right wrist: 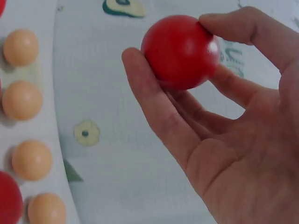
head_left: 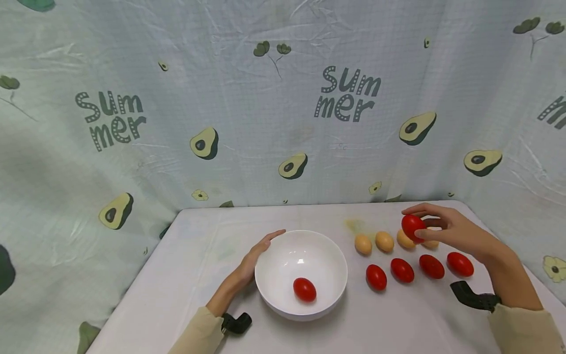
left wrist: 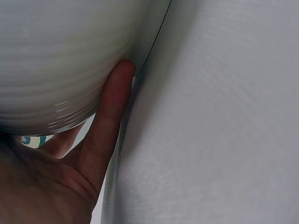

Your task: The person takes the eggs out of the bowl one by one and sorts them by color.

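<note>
My right hand (head_left: 452,230) pinches a red egg (head_left: 413,228) between thumb and fingertips, above the row of tan eggs (head_left: 384,242). Seen close in the right wrist view, the red egg (right wrist: 180,52) looks round and glossy. My left hand (head_left: 253,256) lies along the left side of a white bowl (head_left: 278,248), its fingers touching the outer wall. In the left wrist view one straight finger (left wrist: 110,107) rests on the ribbed bowl wall (left wrist: 56,56). A single red egg (head_left: 304,290) lies inside the bowl. Several red eggs (head_left: 402,270) form a row in front of the tan ones.
A white table (head_left: 212,236) carries everything, with a faint yellow stain (head_left: 355,225) behind the tan eggs. Behind it hangs a printed curtain (head_left: 247,123) with avocado drawings. Black straps sit on both wrists, including a band (head_left: 473,296) on the right.
</note>
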Demonstrator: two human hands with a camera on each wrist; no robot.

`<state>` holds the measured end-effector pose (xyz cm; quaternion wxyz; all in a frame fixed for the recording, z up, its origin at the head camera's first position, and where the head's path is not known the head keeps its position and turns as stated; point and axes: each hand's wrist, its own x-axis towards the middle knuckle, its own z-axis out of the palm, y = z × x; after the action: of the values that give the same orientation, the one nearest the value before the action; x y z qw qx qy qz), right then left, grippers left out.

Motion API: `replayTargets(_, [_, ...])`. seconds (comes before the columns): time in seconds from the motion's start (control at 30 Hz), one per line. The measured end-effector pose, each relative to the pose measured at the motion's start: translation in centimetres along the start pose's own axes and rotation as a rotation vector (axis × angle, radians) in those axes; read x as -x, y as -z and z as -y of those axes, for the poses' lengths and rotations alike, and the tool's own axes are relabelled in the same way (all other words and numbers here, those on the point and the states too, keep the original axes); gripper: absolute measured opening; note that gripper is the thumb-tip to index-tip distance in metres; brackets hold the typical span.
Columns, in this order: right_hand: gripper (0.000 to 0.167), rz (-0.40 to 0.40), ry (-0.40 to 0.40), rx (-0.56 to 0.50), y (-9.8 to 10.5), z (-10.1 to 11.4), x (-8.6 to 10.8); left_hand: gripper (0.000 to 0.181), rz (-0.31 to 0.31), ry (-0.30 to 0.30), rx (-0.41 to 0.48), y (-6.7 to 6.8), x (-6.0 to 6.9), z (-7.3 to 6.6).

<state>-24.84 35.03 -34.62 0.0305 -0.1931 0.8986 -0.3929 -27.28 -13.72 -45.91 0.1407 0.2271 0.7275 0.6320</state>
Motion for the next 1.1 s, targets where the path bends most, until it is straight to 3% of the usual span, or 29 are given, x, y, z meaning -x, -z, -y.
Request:
replayTargets(0.27, [0.046, -0.089, -0.088, -0.006, 2.5, -4.5, 1.9, 0.057, -0.006, 0.005, 0.003, 0.0, 0.1, -0.1])
replayTargets(0.43, [0.046, -0.081, -0.169, -0.018, 3.3, -7.4, 3.1, 0.057, -0.006, 0.013, -0.010, 0.1, 0.1, -0.1])
replayTargets(0.6, [0.061, -0.062, -0.265, 0.019, 3.9, -9.6, 4.0, 0.057, -0.010, 0.011, -0.035, 0.1, 0.1, -0.1])
replayTargets(0.73, [0.067, -0.043, -0.332, 0.048, 4.3, -10.7, 4.6, 0.057, -0.004, 0.006, -0.032, 0.0, 0.0, -0.2])
replayTargets(0.93, [0.066, 0.010, -0.363, 0.039, 4.2, -11.8, 4.2, 0.056, -0.050, 0.030, -0.022, 0.3, 0.7, -0.2])
replayTargets(1.1, [0.067, 0.019, -0.450, 0.070, 4.7, -13.0, 5.1, 0.055, -0.004, 0.020, -0.007, 0.0, 0.3, -0.1])
